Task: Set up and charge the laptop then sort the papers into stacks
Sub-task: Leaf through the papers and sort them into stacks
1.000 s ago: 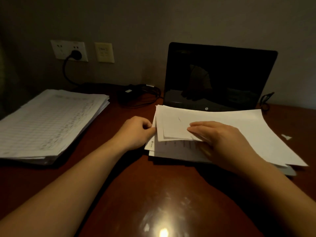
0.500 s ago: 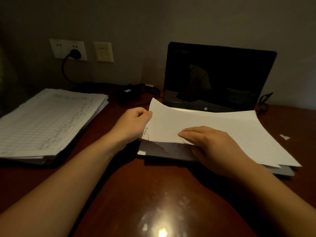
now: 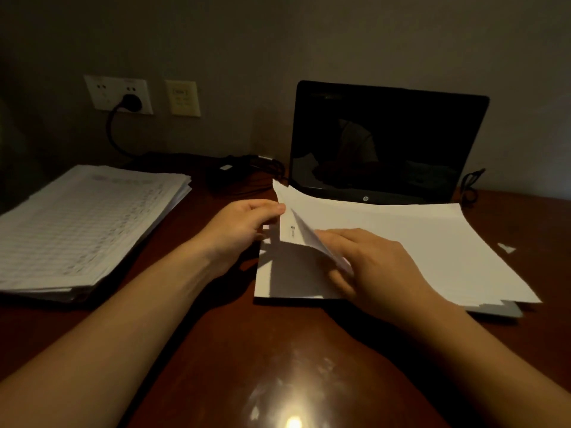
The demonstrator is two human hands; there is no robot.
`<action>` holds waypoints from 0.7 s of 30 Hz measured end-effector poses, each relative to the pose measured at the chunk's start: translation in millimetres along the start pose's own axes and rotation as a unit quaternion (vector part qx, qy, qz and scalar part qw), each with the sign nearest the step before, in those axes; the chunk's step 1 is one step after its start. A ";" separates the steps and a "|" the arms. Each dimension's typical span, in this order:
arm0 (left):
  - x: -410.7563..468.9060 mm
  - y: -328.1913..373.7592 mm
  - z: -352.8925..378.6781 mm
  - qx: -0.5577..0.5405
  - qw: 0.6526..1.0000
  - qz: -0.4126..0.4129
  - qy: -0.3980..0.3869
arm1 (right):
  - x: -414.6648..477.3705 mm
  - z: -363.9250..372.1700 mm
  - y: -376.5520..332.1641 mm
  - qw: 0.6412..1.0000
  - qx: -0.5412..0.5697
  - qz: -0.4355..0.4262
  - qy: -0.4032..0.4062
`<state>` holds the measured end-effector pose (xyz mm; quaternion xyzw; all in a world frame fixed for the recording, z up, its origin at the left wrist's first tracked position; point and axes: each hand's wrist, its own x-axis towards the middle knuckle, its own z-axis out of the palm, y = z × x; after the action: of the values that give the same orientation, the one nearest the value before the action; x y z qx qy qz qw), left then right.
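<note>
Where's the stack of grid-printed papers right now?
Head view: the grid-printed stack lies on the left of the desk, apart from the left hand, below the wall socket.

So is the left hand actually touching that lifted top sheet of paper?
Touching. The head view shows the left hand pinching the raised left edge of the top sheet between thumb and fingertips, with no gap between them.
</note>
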<state>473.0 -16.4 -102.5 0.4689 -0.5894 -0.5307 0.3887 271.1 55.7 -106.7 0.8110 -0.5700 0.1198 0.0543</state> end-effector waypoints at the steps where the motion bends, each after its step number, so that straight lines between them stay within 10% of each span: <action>1: 2.8 -4.1 -2.2 0.077 0.997 0.007 0.018 | -0.1 4.1 2.8 0.999 0.001 0.000 0.051; 4: 9.2 -12.8 -4.4 0.438 0.895 -0.027 0.077 | 0.6 13.5 14.1 0.977 -0.006 0.030 0.211; 6: 8.1 -14.4 -2.2 0.489 0.866 -0.070 0.071 | 0.9 9.4 19.6 0.966 0.008 0.058 0.252; 11: 4.5 -17.3 0.6 0.355 0.933 -0.058 0.032 | -6.0 -0.7 30.4 0.949 0.045 0.055 0.307; 21: 6.1 -3.2 -15.3 0.033 0.992 -0.034 0.116 | -1.2 7.5 18.5 0.989 0.073 -0.079 0.103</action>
<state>486.5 -26.3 -103.9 0.5596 -0.5412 -0.4661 0.4203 254.4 48.8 -115.2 0.8387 -0.4852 0.2394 0.0621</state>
